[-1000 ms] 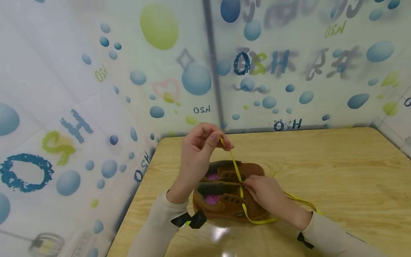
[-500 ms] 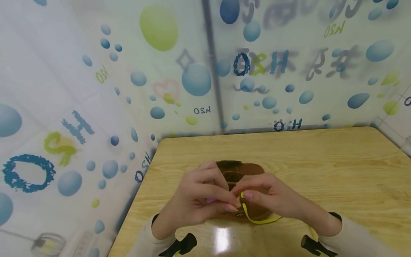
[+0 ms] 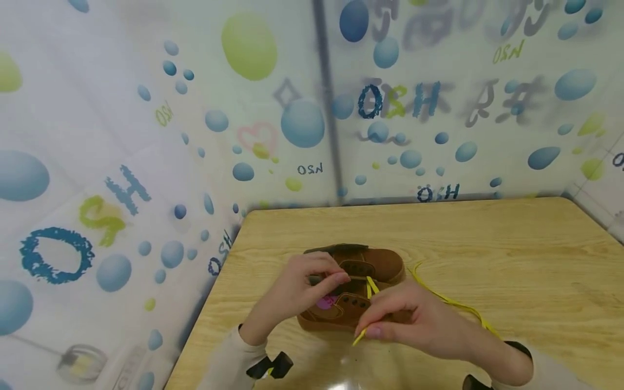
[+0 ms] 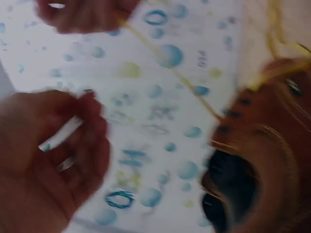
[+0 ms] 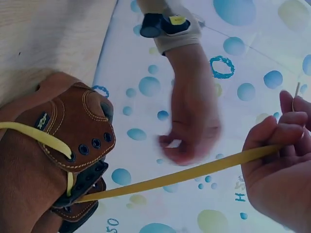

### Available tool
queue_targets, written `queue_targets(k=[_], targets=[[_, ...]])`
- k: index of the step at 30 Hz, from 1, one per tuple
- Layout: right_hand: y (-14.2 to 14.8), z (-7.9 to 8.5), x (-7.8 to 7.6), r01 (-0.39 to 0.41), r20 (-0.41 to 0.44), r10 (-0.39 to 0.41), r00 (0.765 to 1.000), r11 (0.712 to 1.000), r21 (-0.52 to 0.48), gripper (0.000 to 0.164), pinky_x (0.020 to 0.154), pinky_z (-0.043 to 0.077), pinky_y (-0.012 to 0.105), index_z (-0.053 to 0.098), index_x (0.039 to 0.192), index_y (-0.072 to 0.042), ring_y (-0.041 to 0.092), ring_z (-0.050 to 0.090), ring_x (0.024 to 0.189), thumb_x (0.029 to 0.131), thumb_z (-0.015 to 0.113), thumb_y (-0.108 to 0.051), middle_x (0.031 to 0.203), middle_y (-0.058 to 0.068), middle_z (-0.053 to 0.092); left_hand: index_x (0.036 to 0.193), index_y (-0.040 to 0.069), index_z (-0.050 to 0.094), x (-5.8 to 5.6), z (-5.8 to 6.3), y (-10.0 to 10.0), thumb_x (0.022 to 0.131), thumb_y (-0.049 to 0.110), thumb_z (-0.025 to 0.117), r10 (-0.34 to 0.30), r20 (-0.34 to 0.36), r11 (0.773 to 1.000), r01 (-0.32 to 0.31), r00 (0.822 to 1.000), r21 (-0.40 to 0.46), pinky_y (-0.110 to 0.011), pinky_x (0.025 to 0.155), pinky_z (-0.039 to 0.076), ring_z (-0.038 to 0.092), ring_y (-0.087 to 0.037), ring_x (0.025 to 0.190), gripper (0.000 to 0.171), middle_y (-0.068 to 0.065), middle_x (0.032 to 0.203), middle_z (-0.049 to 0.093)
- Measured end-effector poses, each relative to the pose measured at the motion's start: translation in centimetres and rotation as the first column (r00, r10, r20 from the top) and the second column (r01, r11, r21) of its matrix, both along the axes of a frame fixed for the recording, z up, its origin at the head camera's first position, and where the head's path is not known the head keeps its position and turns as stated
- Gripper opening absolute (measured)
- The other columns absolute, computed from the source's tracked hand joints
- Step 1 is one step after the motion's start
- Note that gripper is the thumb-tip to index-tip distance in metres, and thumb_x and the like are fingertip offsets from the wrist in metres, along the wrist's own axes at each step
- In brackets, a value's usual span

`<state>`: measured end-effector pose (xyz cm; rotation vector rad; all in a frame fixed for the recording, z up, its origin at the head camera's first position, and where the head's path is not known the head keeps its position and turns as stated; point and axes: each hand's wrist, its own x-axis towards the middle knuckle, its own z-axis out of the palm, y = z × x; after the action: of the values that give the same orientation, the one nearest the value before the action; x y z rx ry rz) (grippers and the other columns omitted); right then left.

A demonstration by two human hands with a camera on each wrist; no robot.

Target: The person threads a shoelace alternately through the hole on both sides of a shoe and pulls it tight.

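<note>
Two brown shoes stand side by side on the wooden table, the near shoe (image 3: 312, 322) partly covered by my hands and the far shoe (image 3: 389, 263) behind it. A yellow shoelace (image 5: 184, 174) runs from the near shoe's eyelets. My right hand (image 3: 411, 322) pinches this lace, its tip poking out beyond the fingers; the right wrist view shows the lace pulled taut. Over the shoe's opening, my left hand (image 3: 294, 295) has loosely bent fingers with nothing seen between them. The left wrist view shows that hand (image 4: 53, 145) apart from the lace.
Another length of yellow lace (image 3: 460, 305) trails across the table (image 3: 512, 249) to the right of the shoes. A patterned curtain wall (image 3: 419, 135) with blue and green drops rises behind and left of the table.
My left hand, earlier raised with the lace, came down to the near shoe and no longer holds the lace. My right hand now has the lace end and has moved toward the front.
</note>
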<state>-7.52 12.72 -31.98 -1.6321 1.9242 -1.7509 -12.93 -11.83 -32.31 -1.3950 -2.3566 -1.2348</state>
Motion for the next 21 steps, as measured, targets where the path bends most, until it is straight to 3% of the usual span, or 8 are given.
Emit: queue_targets(k=[2,5,7,8,11,13,17,21], targets=[[-0.1,-0.1,0.2,0.041,-0.030,-0.041,0.999,0.999,0.003,0.031,0.060,0.049,0.017,0.073,0.108,-0.010,0.012,0.055,0.063,0.090,0.061,0.012,0.090,0.007,0.073,0.101,0.020,0.076,-0.5,-1.5,0.4,0.096,0.029,0.065,0.153,0.038,0.968,-0.142,0.987,-0.207,-0.015,0.071,0.052,0.062,0.003,0.081,0.015,0.009,0.093,0.073],[-0.3,-0.7,0.2,0.171,-0.153,-0.168,0.974,0.985,0.004,0.028,0.056,0.043,0.010,0.074,0.103,-0.015,0.003,0.050,0.057,0.088,0.067,0.007,0.083,-0.001,0.072,0.108,0.022,0.075,-0.8,-3.5,1.4,0.094,0.035,0.067,0.231,0.025,0.877,-0.197,0.973,-0.439,-0.014,0.073,0.051,0.063,0.003,0.084,0.020,0.010,0.100,0.073],[-0.4,-1.7,0.0,0.320,-0.302,-0.302,0.904,0.947,0.014,0.025,0.056,0.041,0.007,0.074,0.097,-0.020,-0.004,0.049,0.057,0.085,0.073,0.002,0.080,-0.006,0.072,0.110,0.021,0.074,-1.0,-4.6,2.0,0.095,0.033,0.067,0.228,0.029,0.847,-0.184,0.973,-0.499,-0.014,0.076,0.051,0.065,0.001,0.089,0.021,0.009,0.104,0.074],[-0.5,-2.3,-0.2,0.413,-0.386,-0.375,0.843,0.910,0.018,0.024,0.055,0.038,0.005,0.073,0.092,-0.023,-0.007,0.046,0.057,0.083,0.075,0.000,0.077,-0.010,0.070,0.110,0.021,0.074,-1.2,-5.0,2.1,0.096,0.032,0.066,0.228,0.038,0.841,-0.177,0.973,-0.511,-0.014,0.076,0.051,0.065,0.001,0.090,0.020,0.008,0.105,0.074],[-0.9,-4.4,-1.0,0.642,-0.596,-0.506,0.624,0.766,0.021,0.026,0.054,0.032,0.004,0.065,0.075,-0.027,-0.012,0.038,0.056,0.075,0.079,-0.005,0.068,-0.017,0.062,0.110,0.018,0.074,-1.6,-5.7,2.3,0.098,0.025,0.063,0.219,0.106,0.857,-0.140,0.970,-0.496,-0.015,0.081,0.052,0.066,-0.002,0.097,0.017,0.006,0.106,0.074],[-1.2,-5.6,-1.5,0.728,-0.664,-0.530,0.527,0.685,0.031,0.029,0.052,0.028,0.005,0.057,0.067,-0.025,-0.010,0.032,0.056,0.070,0.079,-0.006,0.062,-0.018,0.054,0.110,0.017,0.073,-1.8,-6.0,2.2,0.099,0.022,0.062,0.204,0.161,0.876,-0.106,0.966,-0.471,-0.016,0.082,0.052,0.065,-0.002,0.097,0.017,0.005,0.106,0.073],[-1.5,-7.3,-2.4,0.801,-0.715,-0.546,0.437,0.598,0.034,0.035,0.050,0.021,0.007,0.049,0.062,-0.023,-0.007,0.024,0.055,0.067,0.079,-0.007,0.057,-0.016,0.043,0.112,0.016,0.072,-2.0,-6.4,2.0,0.100,0.021,0.059,0.174,0.258,0.902,-0.048,0.950,-0.429,-0.016,0.084,0.051,0.064,-0.001,0.099,0.018,0.004,0.108,0.073],[-1.7,-8.1,-2.9,0.809,-0.747,-0.530,0.402,0.588,0.019,0.034,0.050,0.023,0.008,0.048,0.062,-0.022,-0.006,0.025,0.054,0.066,0.079,-0.008,0.056,-0.015,0.042,0.112,0.017,0.072,-2.1,-6.8,2.0,0.100,0.021,0.059,0.161,0.323,0.918,-0.022,0.933,-0.396,-0.016,0.084,0.051,0.064,0.000,0.098,0.018,0.004,0.109,0.073]])
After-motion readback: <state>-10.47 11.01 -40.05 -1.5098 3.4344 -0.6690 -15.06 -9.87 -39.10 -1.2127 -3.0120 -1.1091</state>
